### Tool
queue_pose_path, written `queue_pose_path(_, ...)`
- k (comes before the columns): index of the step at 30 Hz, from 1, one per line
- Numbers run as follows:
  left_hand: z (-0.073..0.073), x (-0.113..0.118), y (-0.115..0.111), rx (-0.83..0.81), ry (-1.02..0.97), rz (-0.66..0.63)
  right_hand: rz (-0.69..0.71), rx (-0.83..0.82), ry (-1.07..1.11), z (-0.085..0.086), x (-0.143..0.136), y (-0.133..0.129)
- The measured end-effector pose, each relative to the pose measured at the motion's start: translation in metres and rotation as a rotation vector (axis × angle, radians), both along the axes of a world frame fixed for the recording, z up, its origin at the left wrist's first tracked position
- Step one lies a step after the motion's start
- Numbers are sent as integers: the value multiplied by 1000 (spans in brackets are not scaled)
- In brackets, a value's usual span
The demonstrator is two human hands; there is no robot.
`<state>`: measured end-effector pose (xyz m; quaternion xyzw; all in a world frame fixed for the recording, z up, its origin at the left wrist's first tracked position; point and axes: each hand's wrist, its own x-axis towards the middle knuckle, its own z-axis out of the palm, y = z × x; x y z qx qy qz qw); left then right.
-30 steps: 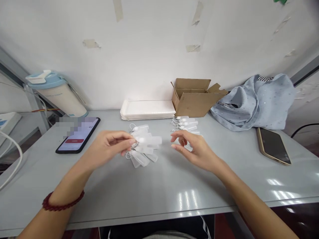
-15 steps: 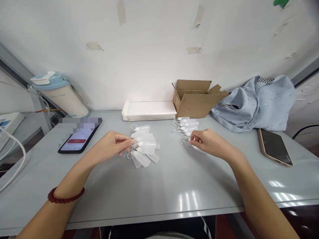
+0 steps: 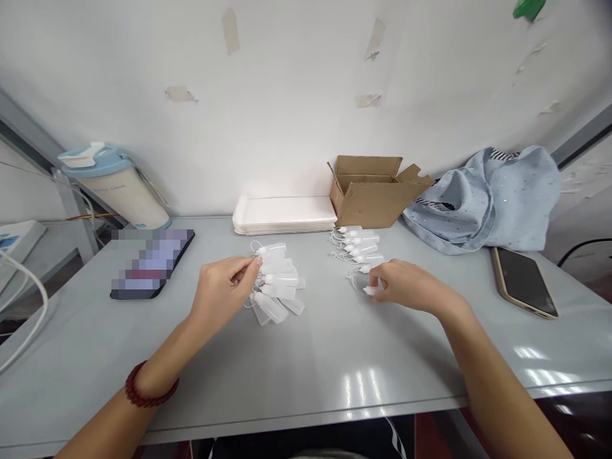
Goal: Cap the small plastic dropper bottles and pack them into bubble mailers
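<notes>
On the grey table, a loose pile of small translucent squeeze bottles (image 3: 282,280) with white tips and thin string loops lies left of centre. My left hand (image 3: 227,287) is closed in a pinch at the pile's left edge, by the bottles' tips; what sits between its fingertips is too small to make out. To the right, more squeeze bottles (image 3: 363,241) lie in a row, tips pointing left. My right hand (image 3: 411,287) is closed around one squeeze bottle at the near end of this row. Only that bottle's white tip (image 3: 370,291) shows; its body is under my fingers.
Against the wall are a stack of white padded mailers (image 3: 287,213), an open cardboard box (image 3: 366,203) and a light blue cloth bag (image 3: 516,197). A phone (image 3: 524,282) lies at right, another phone (image 3: 155,264) at left beside a tumbler (image 3: 127,191).
My right hand has moved slightly nearer, and a bottle tip now shows at its fingers. My left hand has shifted up along the tips of the left pile.
</notes>
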<state>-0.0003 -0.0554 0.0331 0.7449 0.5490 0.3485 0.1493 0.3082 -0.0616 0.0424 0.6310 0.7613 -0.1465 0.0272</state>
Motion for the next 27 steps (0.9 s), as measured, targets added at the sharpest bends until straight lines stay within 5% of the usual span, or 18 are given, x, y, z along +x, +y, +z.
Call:
queue_pose_path(5, 3, 7, -9, 93, 32, -69, 210, 14, 288, 6, -15, -4)
queue_pose_path(10, 2, 14, -18, -1, -41, -268, 307, -65, 613, 13, -37, -12)
queue_pose_path(16, -3, 23, -28, -126, -86, -519, 354, -225, 728, 12, -52, -17)
queue_pose_path(27, -13, 28, -27, -33, -90, -469, 365, -303, 792, 4, -52, -15)
